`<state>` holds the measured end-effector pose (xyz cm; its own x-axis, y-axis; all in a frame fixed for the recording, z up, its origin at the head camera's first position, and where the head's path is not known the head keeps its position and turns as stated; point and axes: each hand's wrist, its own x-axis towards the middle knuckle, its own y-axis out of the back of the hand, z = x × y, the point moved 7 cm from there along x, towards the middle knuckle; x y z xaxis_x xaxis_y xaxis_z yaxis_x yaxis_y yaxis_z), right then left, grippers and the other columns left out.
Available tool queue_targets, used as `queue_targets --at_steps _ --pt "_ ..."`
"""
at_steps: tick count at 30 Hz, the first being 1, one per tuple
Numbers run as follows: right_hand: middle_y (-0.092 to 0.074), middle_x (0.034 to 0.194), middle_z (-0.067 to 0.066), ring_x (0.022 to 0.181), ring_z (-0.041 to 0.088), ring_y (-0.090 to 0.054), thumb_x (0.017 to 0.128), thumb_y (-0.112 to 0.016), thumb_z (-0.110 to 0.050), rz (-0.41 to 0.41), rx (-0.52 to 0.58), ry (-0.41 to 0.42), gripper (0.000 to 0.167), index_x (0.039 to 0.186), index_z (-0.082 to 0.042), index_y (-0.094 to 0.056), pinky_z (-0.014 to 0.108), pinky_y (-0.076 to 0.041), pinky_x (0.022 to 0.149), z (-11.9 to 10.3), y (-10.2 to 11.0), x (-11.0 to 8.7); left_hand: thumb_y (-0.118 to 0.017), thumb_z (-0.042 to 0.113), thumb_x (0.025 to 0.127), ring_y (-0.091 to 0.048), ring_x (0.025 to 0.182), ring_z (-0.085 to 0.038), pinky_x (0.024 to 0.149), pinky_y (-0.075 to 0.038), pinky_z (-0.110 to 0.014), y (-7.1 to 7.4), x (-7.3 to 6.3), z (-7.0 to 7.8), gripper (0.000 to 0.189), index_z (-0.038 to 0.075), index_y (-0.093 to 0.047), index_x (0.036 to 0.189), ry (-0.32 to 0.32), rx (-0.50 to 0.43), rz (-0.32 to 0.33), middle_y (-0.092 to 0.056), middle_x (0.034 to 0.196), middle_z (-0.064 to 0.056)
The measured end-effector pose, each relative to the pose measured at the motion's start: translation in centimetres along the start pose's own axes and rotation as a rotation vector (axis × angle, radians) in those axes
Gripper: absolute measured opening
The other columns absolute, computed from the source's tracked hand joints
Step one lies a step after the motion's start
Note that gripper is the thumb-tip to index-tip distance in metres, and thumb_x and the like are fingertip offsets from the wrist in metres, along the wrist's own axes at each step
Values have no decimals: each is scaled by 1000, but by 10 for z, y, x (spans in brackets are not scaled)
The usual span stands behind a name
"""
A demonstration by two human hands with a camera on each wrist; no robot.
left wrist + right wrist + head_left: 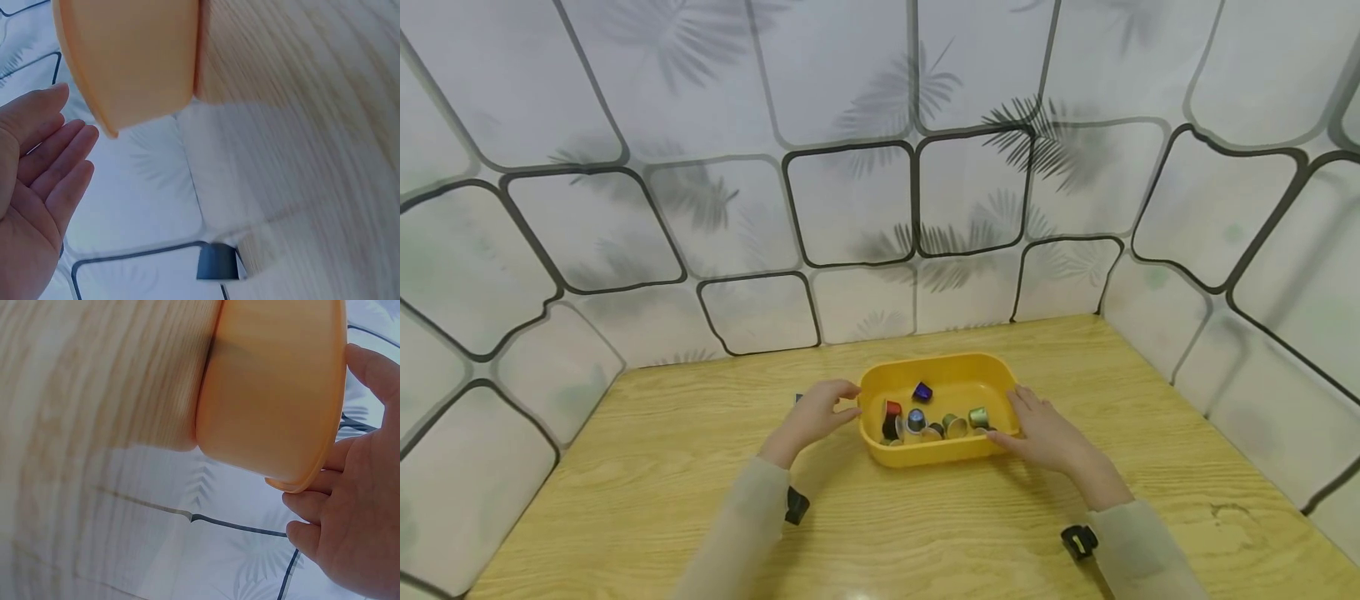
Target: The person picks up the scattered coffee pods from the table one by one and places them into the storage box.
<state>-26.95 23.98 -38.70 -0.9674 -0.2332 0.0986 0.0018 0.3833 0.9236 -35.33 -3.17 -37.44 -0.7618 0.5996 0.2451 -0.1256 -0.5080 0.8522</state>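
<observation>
A yellow plastic bin [835, 454] stands on the wooden table, holding several coffee capsules along its near side, among them a red capsule [892, 408], a blue capsule [916, 418] and a green capsule [978, 417]. A dark purple capsule [922, 392] lies apart, toward the bin's back. My left hand [817, 417] is beside the left end, fingers relaxed and a little off the rim in the left wrist view. At the right end, the fingertips of my right hand [1047, 433] touch the rim, thumb at the near side and fingers loosely extended.
Outside the bin, a dark blue capsule [217, 261] sits on the table beyond my left hand, mostly hidden by it in the head view. The wooden table [925, 533] meets a patterned cloth wall [865, 208] at the back and sides.
</observation>
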Motion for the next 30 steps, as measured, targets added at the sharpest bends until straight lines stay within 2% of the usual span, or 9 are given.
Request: queue_targets --at_steps 12,17,24,30 --pt "-18 136 34 123 47 -19 85 -49 -50 -1 -2 -3 84 131 16 -25 56 -16 98 0 2 0 -63 7 82 -56 95 -32 80 -46 -40 17 -21 -30 30 -6 -58 108 83 -28 40 -59 105 -18" --pt "-18 136 34 123 46 -19 85 -47 -52 -2 -5 0 85 131 16 -25 56 -16 98 0 1 0 -63 7 82 -56 95 -31 80 -46 -40 23 -24 -41 30 -5 -58 108 125 -16 66 -59 104 -17" --pt "-18 135 34 123 46 -19 85 -47 -53 1 -4 8 85 131 16 -25 56 -15 98 0 1 0 -63 7 81 -56 92 -32 77 -46 -42 30 -24 -49 30 -7 -57 107 126 34 91 -59 102 -19" --pt "-18 136 34 123 47 -18 85 -49 -49 -2 -6 3 83 131 16 -25 56 -16 98 0 0 0 -64 10 81 -54 99 -32 84 -43 -43 34 -24 -61 35 -6 -56 110 179 91 84 -58 106 -19"
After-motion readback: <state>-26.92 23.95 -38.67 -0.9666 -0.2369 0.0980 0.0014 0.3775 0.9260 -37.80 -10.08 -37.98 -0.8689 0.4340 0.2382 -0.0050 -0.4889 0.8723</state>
